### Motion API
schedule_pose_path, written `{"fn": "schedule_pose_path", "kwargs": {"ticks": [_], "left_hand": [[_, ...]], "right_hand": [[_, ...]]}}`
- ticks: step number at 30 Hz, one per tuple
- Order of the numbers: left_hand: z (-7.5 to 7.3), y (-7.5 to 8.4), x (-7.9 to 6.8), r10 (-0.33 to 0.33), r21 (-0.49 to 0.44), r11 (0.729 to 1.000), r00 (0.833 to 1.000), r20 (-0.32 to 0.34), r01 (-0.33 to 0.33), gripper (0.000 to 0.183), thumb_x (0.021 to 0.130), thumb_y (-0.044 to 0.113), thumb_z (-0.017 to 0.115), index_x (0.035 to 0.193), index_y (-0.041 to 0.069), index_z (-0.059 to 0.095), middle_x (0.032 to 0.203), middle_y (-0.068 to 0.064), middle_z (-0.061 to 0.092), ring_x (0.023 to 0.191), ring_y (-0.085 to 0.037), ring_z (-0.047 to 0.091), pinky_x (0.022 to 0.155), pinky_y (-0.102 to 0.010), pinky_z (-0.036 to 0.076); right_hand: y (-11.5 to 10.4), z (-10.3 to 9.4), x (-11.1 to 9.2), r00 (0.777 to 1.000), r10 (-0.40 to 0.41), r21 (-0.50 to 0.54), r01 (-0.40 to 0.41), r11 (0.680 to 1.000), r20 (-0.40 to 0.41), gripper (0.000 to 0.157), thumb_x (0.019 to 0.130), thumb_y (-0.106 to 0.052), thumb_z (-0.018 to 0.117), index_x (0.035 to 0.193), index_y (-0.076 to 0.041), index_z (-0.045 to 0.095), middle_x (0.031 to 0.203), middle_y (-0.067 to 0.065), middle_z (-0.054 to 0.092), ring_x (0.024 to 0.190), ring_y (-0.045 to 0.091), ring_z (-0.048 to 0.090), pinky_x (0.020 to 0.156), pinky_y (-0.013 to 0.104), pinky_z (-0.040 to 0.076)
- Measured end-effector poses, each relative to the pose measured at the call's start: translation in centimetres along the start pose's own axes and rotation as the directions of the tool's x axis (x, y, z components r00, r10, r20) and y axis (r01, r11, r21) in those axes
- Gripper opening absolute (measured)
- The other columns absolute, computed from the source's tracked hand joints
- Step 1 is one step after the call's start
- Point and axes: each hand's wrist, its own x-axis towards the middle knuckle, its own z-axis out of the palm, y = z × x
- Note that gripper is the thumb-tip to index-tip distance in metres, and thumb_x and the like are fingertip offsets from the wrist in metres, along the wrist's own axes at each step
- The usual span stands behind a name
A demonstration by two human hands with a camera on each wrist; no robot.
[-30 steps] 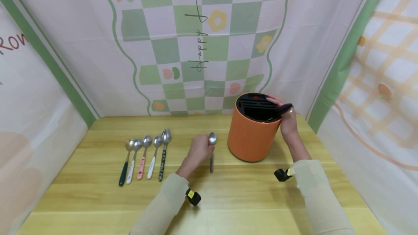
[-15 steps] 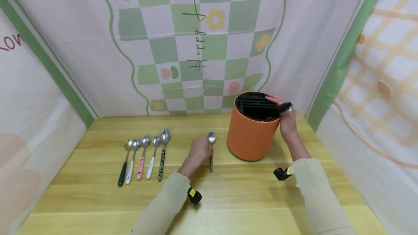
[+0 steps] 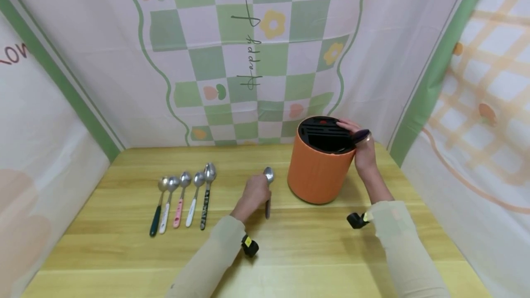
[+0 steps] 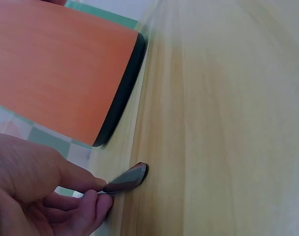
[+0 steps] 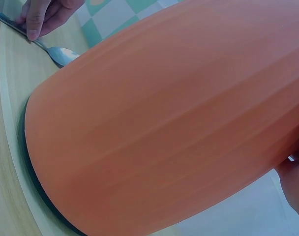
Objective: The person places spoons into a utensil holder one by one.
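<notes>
My left hand (image 3: 256, 191) pinches the handle of a metal spoon (image 3: 269, 174) in the middle of the table. In the left wrist view the broad, dark handle end (image 4: 130, 178) sticks out past my thumb and fingers. An orange utensil holder (image 3: 319, 174) with a black slotted top stands just right of it. My right hand (image 3: 365, 155) grips the holder's right side, fingertips over the rim. Beside that hand a dark, rounded, shiny piece (image 3: 361, 136) sticks out at the rim; its kind is unclear. The right wrist view shows the spoon's bowl (image 5: 63, 55) near the holder's wall.
On the left, several spoons lie side by side, bowls away from me, among them one with a dark green handle (image 3: 155, 220), a pink one (image 3: 179, 213) and a black patterned one (image 3: 205, 208). A checked cloth (image 3: 273, 59) hangs behind the wooden table (image 3: 298, 252).
My left hand has shifted slightly toward me and to the right along the spoon's handle. The spoon, the holder and my right hand look nearly unmoved.
</notes>
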Motion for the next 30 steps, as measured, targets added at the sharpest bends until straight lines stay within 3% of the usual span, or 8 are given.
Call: {"fn": "schedule_pose_path", "kwargs": {"ticks": [5,14,19,22,27,30], "left_hand": [[0.1,0.4,0.2,-0.009,0.054,0.999,0.999,0.042,0.007,0.013,0.081,0.002,0.074,0.071,0.003,0.067,0.076,-0.010,0.067,0.058,-0.015,0.056,0.047,-0.021,0.044],[0.2,0.5,0.3,-0.037,0.010,0.999,0.996,0.078,0.036,0.017,0.083,0.003,0.074,0.068,0.003,0.067,0.069,-0.008,0.064,0.051,-0.012,0.053,0.043,-0.020,0.040],[0.1,0.0,0.2,0.038,0.033,0.999,0.996,0.078,-0.041,0.031,0.084,0.007,0.071,0.053,0.009,0.067,0.052,-0.003,0.065,0.056,-0.013,0.063,0.063,-0.023,0.054],[-0.2,-0.2,0.1,0.064,0.040,0.997,0.995,0.076,-0.068,0.038,0.087,0.010,0.067,0.049,0.010,0.067,0.046,-0.001,0.063,0.059,-0.013,0.066,0.076,-0.025,0.056],[-0.4,-0.4,0.2,0.052,-0.026,0.998,0.994,0.094,-0.049,0.031,0.088,0.008,0.067,0.057,0.007,0.067,0.050,-0.003,0.064,0.054,-0.014,0.062,0.063,-0.026,0.053],[-0.3,-0.7,0.5,0.058,-0.055,0.997,0.996,0.068,-0.054,0.027,0.086,0.006,0.069,0.060,0.008,0.059,0.058,-0.003,0.063,0.054,-0.014,0.055,0.054,-0.024,0.046]], "right_hand": [[0.0,-0.1,-0.1,1.000,-0.019,-0.005,0.019,1.000,-0.001,0.056,0.109,-0.024,0.023,0.119,0.013,0.065,0.134,0.026,0.058,0.125,0.003,0.053,0.109,0.016,0.037],[-0.1,-0.2,0.1,0.999,0.039,-0.051,-0.039,0.998,0.012,0.056,0.109,-0.023,0.020,0.122,0.009,0.065,0.138,0.022,0.058,0.125,-0.001,0.052,0.107,0.015,0.037],[-2.8,0.2,-0.3,0.998,0.063,-0.067,-0.062,0.996,0.024,0.051,0.108,-0.013,0.021,0.121,0.014,0.062,0.138,0.028,0.056,0.125,0.000,0.051,0.107,0.014,0.036],[-3.9,0.3,-0.6,0.997,0.074,-0.079,-0.072,0.994,0.029,0.050,0.108,-0.012,0.021,0.121,0.016,0.061,0.138,0.032,0.054,0.125,0.001,0.051,0.107,0.014,0.035],[-4.0,0.3,-0.6,0.997,0.070,-0.064,-0.068,0.996,0.034,0.051,0.109,-0.012,0.020,0.121,0.017,0.060,0.138,0.033,0.052,0.125,0.002,0.051,0.108,0.014,0.036],[-4.0,0.3,-0.5,0.997,0.063,-0.061,-0.060,0.996,0.037,0.051,0.108,-0.011,0.020,0.121,0.017,0.060,0.138,0.034,0.052,0.125,0.001,0.051,0.108,0.014,0.036]]}}
